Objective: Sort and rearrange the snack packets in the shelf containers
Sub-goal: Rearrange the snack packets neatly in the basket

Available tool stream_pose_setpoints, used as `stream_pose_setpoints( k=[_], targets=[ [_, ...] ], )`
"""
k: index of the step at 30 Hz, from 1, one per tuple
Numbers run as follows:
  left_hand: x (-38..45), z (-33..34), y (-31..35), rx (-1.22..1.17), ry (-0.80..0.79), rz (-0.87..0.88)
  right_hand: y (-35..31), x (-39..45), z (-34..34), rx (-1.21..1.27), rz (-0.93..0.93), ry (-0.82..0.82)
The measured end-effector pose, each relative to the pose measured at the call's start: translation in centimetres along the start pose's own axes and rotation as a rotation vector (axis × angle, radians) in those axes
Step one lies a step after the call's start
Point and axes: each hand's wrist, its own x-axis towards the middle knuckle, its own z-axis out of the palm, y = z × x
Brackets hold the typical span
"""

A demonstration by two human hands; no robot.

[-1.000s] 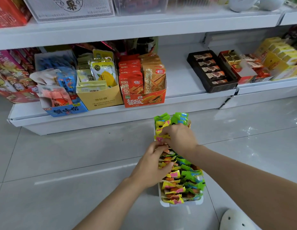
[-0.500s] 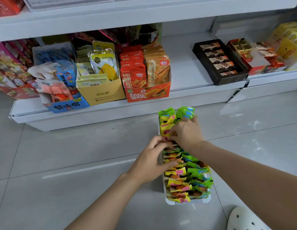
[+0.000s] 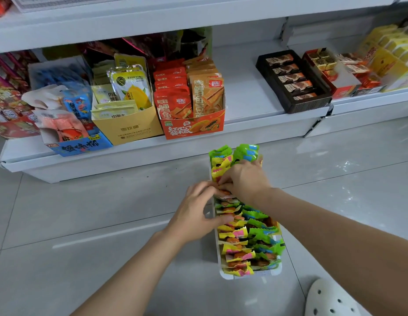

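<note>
A long white container (image 3: pixel 251 275) stands on the grey floor, packed with two rows of snack packets: yellow-pink ones (image 3: pixel 235 247) on the left, green ones (image 3: pixel 264 233) on the right. My left hand (image 3: pixel 196 213) rests at the container's left side, its fingertips on the yellow-pink row. My right hand (image 3: pixel 244 179) lies over the far half of the container, fingers curled and pinching a packet in the left row. The two hands' fingertips meet there.
The low white shelf (image 3: pixel 130 151) behind holds a blue box (image 3: pixel 77 145), a yellow box (image 3: pixel 127 128), an orange box (image 3: pixel 193 127), a black tray (image 3: pixel 292 80) and more boxes to the right. A white clog (image 3: pixel 328 299) sits at the bottom right.
Both hands stayed over the packets' left row and shifted slightly. The camera moved closer and tilted down, so the shelf shows less of its upper level.
</note>
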Motion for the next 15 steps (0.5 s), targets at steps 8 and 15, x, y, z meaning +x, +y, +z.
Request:
stream_pose_setpoints(
  k=[8,15],
  targets=[
    [0.7,-0.6,0.4,-0.014,-0.045,0.025,2.4,0.3,-1.8,0.029,0.111,0.078],
    [0.7,-0.3,0.1,-0.046,0.001,0.039,0.6,0.4,-0.5,-0.002,0.202,0.121]
  ],
)
